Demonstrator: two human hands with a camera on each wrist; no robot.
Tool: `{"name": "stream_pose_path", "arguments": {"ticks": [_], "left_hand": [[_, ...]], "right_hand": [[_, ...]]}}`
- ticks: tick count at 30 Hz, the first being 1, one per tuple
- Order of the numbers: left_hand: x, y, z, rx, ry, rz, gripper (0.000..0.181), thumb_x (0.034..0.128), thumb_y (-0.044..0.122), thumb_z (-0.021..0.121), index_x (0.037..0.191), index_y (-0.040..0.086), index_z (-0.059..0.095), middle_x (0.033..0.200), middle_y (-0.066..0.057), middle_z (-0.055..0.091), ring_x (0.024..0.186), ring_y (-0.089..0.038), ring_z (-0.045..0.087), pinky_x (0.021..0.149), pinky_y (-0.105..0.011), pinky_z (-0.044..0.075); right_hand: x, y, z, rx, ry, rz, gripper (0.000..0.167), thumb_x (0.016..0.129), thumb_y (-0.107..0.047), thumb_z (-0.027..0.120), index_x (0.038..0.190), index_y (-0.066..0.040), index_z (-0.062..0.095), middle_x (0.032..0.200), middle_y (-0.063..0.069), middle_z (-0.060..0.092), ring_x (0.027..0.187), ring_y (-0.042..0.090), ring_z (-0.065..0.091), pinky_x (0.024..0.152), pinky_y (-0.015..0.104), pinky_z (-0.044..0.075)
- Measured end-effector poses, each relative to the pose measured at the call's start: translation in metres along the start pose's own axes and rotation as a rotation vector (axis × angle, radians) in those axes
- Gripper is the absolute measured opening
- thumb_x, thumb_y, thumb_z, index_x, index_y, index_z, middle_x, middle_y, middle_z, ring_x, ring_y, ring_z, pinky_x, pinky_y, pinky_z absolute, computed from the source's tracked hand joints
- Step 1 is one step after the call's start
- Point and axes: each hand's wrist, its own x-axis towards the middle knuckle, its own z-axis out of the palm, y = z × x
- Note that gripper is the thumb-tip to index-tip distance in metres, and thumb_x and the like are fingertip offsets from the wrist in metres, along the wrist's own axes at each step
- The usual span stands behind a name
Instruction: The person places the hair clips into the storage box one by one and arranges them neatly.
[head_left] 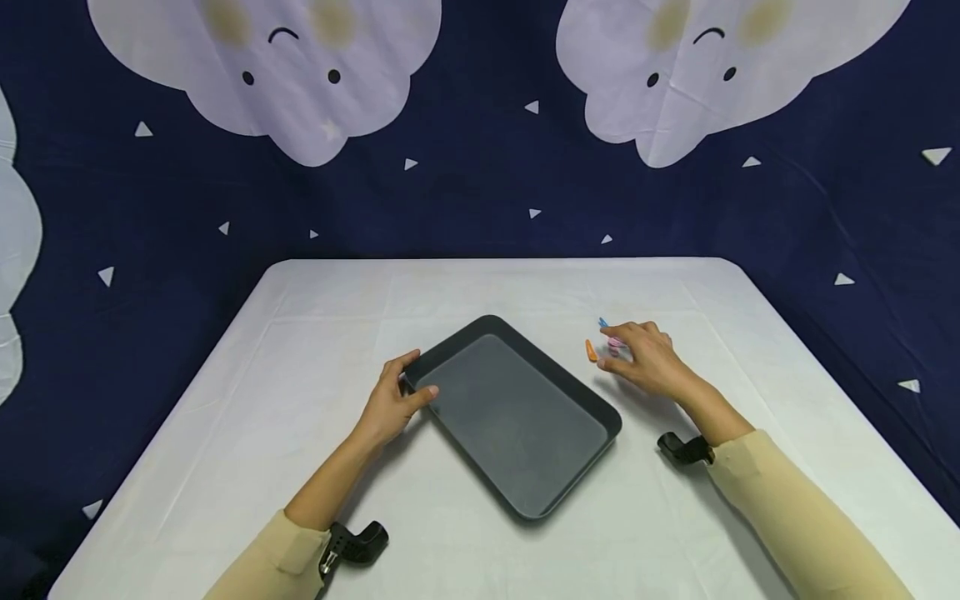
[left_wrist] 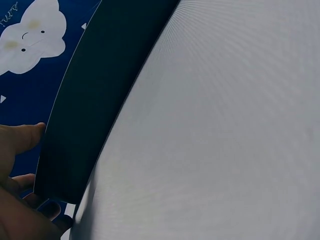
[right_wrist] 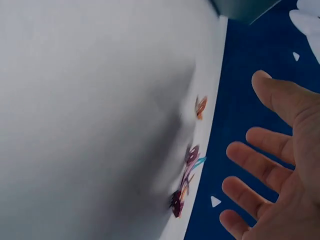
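Observation:
A dark grey rectangular baking tray (head_left: 517, 425) lies at an angle on the white table. My left hand (head_left: 393, 404) grips its left corner, thumb over the rim and fingers at the outer side; in the left wrist view the tray's wall (left_wrist: 95, 100) runs up from that hand. To the right of the tray, my right hand (head_left: 645, 358) hovers over a few small colourful clip-like pieces, its fingers spread and holding nothing. An orange piece (head_left: 591, 351), a blue one (head_left: 603, 322) and a pink one (head_left: 615, 343) show there, partly hidden by the hand. Their exact kind is unclear.
The white-covered table (head_left: 337, 308) has rounded far corners. Behind it hangs a dark blue cloth (head_left: 480, 192) printed with clouds and small triangles. Black wrist cameras (head_left: 360, 543) are strapped at both sleeves, close above the tabletop.

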Motion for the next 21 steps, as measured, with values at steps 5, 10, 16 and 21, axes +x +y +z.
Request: {"name": "stream_pose_path", "arguments": {"ticks": [5,10,16,21], "left_hand": [[-0.001,-0.001,-0.001,-0.019,-0.006,0.009,0.072,0.0885,0.022,0.066,0.148,0.012,0.026,0.148,-0.014,0.029,0.133,-0.034,0.039,0.110,-0.047,0.036],[-0.001,-0.003,-0.001,-0.024,-0.010,0.051,0.072,0.0886,0.024,0.065,0.147,0.008,0.026,0.148,-0.020,0.029,0.138,-0.040,0.031,0.113,-0.050,0.030],[-0.003,-0.003,-0.003,-0.063,-0.051,0.023,0.072,0.0902,0.019,0.063,0.149,0.011,0.023,0.154,-0.018,0.021,0.144,-0.037,0.019,0.117,-0.050,0.020],[-0.002,-0.005,-0.004,-0.087,-0.066,0.001,0.070,0.0914,0.017,0.062,0.149,0.013,0.022,0.153,-0.017,0.026,0.143,-0.038,0.022,0.115,-0.050,0.027]], "right_hand": [[0.008,0.007,0.001,0.006,-0.051,-0.006,0.054,0.083,-0.031,0.071,0.128,-0.007,0.055,0.125,0.019,0.058,0.111,0.037,0.045,0.085,0.048,0.032],[0.018,0.015,0.004,-0.013,-0.074,-0.024,0.054,0.082,-0.032,0.072,0.127,-0.006,0.057,0.119,0.017,0.061,0.106,0.035,0.046,0.082,0.046,0.033],[0.029,0.021,0.007,-0.020,-0.108,-0.025,0.055,0.081,-0.035,0.072,0.125,-0.006,0.059,0.120,0.017,0.060,0.107,0.036,0.046,0.084,0.047,0.033],[0.035,0.023,0.009,-0.021,-0.146,-0.009,0.054,0.079,-0.036,0.073,0.124,-0.008,0.061,0.117,0.015,0.062,0.104,0.032,0.045,0.084,0.045,0.033]]}}
